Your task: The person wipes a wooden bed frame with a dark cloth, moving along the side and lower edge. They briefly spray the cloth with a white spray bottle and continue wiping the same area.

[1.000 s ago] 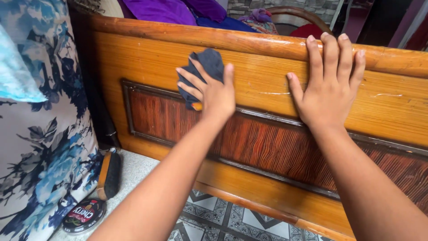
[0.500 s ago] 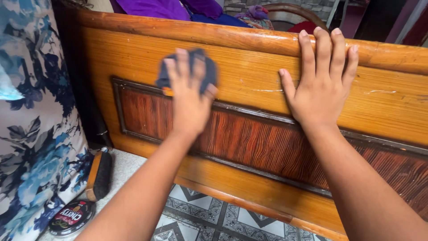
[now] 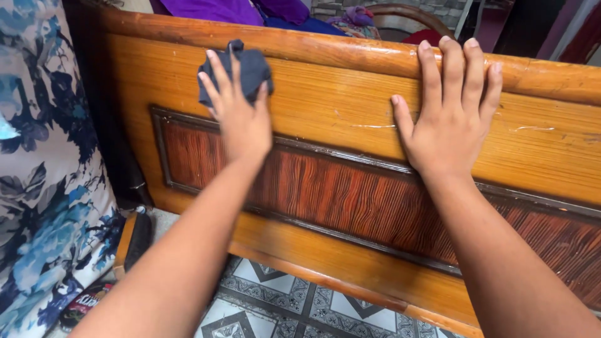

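Note:
A wooden bed board (image 3: pixel 325 119) with a light orange frame and a darker red-brown grained panel stands upright in front of me. My left hand (image 3: pixel 236 112) presses a dark grey-blue cloth (image 3: pixel 250 66) flat against the board's upper left part, fingers spread over it. My right hand (image 3: pixel 446 119) lies flat and open on the board near its rounded top rail, fingers pointing up, holding nothing.
A blue and grey floral fabric (image 3: pixel 44 188) hangs at the left. A brush (image 3: pixel 134 241) and a small dark round tin (image 3: pixel 84 300) lie on the patterned tile floor (image 3: pixel 275 307). Purple cloth (image 3: pixel 219 9) lies behind the board.
My left hand has slid the cloth leftward and slightly upward along the board. My right hand has stayed flat in the same place on the board.

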